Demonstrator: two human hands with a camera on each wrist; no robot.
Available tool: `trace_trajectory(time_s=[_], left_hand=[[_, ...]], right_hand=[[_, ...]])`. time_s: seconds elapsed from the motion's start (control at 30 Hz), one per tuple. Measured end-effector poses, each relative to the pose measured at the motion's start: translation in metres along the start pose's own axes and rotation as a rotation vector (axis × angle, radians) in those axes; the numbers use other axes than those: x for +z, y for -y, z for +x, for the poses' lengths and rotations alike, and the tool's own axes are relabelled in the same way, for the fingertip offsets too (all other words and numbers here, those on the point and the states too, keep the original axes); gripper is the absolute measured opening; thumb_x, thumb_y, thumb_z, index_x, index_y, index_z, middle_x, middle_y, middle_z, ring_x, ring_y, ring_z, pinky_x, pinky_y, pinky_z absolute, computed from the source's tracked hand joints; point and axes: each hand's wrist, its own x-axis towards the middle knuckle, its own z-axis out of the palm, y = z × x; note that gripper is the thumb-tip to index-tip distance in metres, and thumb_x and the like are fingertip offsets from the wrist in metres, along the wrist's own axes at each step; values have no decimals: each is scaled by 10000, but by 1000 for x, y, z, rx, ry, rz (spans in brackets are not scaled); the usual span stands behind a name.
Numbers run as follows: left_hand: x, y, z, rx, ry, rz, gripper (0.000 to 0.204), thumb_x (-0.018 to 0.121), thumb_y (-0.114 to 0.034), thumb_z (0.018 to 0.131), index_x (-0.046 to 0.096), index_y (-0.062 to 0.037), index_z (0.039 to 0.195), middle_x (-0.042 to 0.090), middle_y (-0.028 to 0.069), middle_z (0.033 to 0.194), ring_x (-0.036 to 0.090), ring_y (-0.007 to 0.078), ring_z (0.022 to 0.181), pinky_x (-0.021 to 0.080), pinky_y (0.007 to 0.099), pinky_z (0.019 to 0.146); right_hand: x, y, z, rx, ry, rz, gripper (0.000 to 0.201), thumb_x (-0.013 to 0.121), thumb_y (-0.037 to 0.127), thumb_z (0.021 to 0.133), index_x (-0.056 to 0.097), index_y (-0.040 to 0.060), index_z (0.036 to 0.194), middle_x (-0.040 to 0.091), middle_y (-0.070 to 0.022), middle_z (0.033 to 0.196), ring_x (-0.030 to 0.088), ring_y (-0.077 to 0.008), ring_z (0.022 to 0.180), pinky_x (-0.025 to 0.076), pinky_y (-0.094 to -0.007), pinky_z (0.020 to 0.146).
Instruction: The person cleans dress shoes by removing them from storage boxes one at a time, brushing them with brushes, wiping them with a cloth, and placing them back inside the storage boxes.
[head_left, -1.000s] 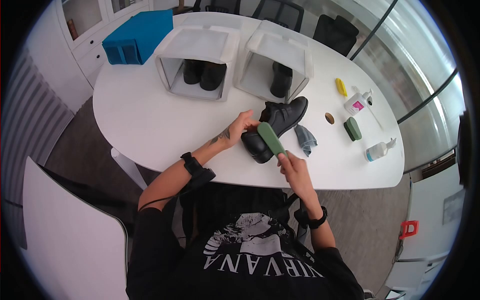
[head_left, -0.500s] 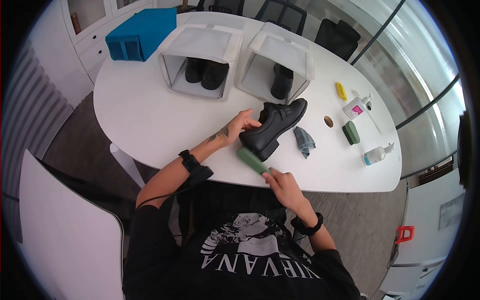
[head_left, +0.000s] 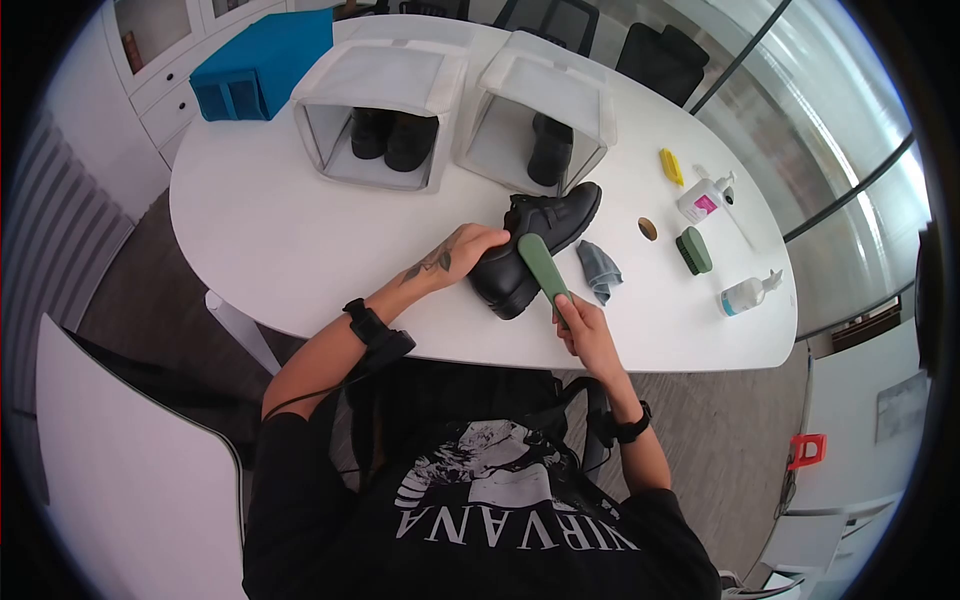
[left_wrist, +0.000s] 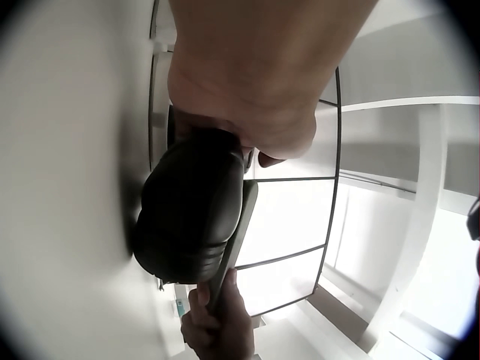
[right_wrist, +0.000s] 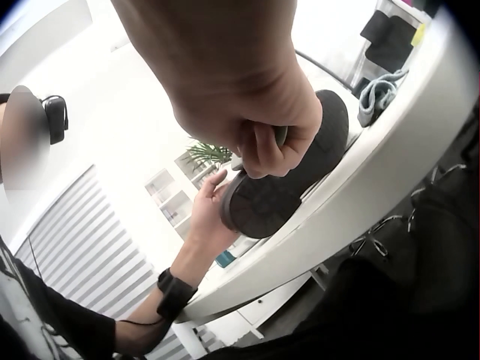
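Observation:
A black leather shoe (head_left: 545, 235) lies tilted near the table's front edge, heel towards me, its sole turned to the right wrist camera. My left hand (head_left: 462, 252) holds it at the opening; in the left wrist view the fingers pass behind the dark upper and are partly hidden. My right hand (head_left: 590, 338) grips the handle of a green shoe brush (head_left: 543, 268). The brush head lies along the shoe's side near the heel, its underside out of sight. A grey-blue cloth (head_left: 600, 272) is crumpled just right of the shoe.
Two white shoe boxes (head_left: 375, 85) with open fronts stand behind, black shoes inside. At right are a green brush (head_left: 693, 250), a spray bottle (head_left: 750, 293), a pump bottle (head_left: 703, 200) and a yellow item (head_left: 671, 167). A blue box (head_left: 262, 70) stands back left.
The brush dipped down below the heel half a second ago and is now back up against the shoe's side. The left hand stays at the shoe's opening, its thumb now nearer the upper.

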Motion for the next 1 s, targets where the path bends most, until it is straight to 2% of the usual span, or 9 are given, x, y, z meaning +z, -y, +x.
trace_trajectory(time_s=[0.13, 0.23, 0.33, 0.5, 0.6, 0.73, 0.8, 0.9, 1.0], left_hand=[[-3, -7, -1, -18, 9, 284, 389, 604, -301, 1052, 543, -29, 779, 455, -59, 729, 412, 67, 716, 359, 289, 653], [7, -15, -5, 85, -40, 267, 457, 625, -291, 1043, 369, -54, 748, 268, -66, 725, 282, 79, 678, 261, 332, 597], [4, -12, -6, 34, -52, 267, 418, 605, -273, 1038, 412, -30, 758, 322, -49, 709, 322, 76, 682, 295, 319, 611], [-5, 10, -1, -7, -57, 339, 355, 540, -252, 1037, 565, 41, 838, 493, -13, 707, 462, 90, 729, 404, 303, 694], [-6, 12, 2, 1, -101, 217, 407, 468, -235, 1050, 676, 98, 1157, 725, 101, 939, 639, 183, 968, 461, 301, 978], [4, 17, -2, 4, -313, 250, 428, 449, -240, 1057, 682, 103, 1162, 742, 139, 973, 667, 251, 986, 454, 309, 1007], [-1, 40, 3, 276, -376, 411, 460, 437, -257, 1059, 698, 104, 1171, 751, 192, 1030, 687, 315, 1056, 458, 318, 1048], [-12, 27, 7, 98, -139, 540, 465, 453, -269, 1049, 705, 100, 1178, 753, 213, 1024, 695, 308, 1077, 464, 331, 1045], [-6, 17, 4, 82, -218, 375, 450, 476, -305, 1047, 649, 108, 1006, 716, 164, 865, 637, 242, 854, 478, 364, 865]], right_hand=[[-54, 0, 49, -19, -226, -54, 510, 499, 492, 1110, 589, 56, 861, 460, 38, 598, 433, -43, 483, 336, -255, 445], [-61, 8, 53, -21, -221, -140, 532, 519, 516, 1091, 616, 62, 832, 497, 25, 589, 442, -80, 452, 361, -288, 433], [-15, 10, 20, -14, 24, -159, 582, 520, 590, 1062, 624, 65, 831, 536, 9, 623, 460, -83, 468, 354, -279, 436], [-64, 19, 61, -4, -81, -41, 554, 490, 582, 1078, 577, 95, 826, 408, 61, 568, 374, -65, 438, 290, -261, 408], [-32, 30, 43, -35, 108, -154, 546, 502, 578, 1078, 572, 93, 837, 385, 68, 573, 346, -55, 426, 274, -258, 389], [-49, 31, 58, 55, 38, -126, 532, 517, 569, 1077, 583, 102, 832, 385, 67, 573, 336, -53, 418, 263, -247, 386], [-76, 31, 79, 32, 9, -44, 547, 528, 572, 1072, 585, 91, 818, 420, 46, 571, 381, -60, 434, 282, -252, 393], [-27, 34, 52, 22, 20, -310, 561, 508, 522, 1089, 630, 48, 816, 514, -22, 593, 488, -125, 470, 365, -309, 415], [-39, 33, 59, 2, -11, -320, 569, 507, 501, 1096, 646, 17, 831, 541, -47, 606, 566, -157, 550, 428, -331, 470]])
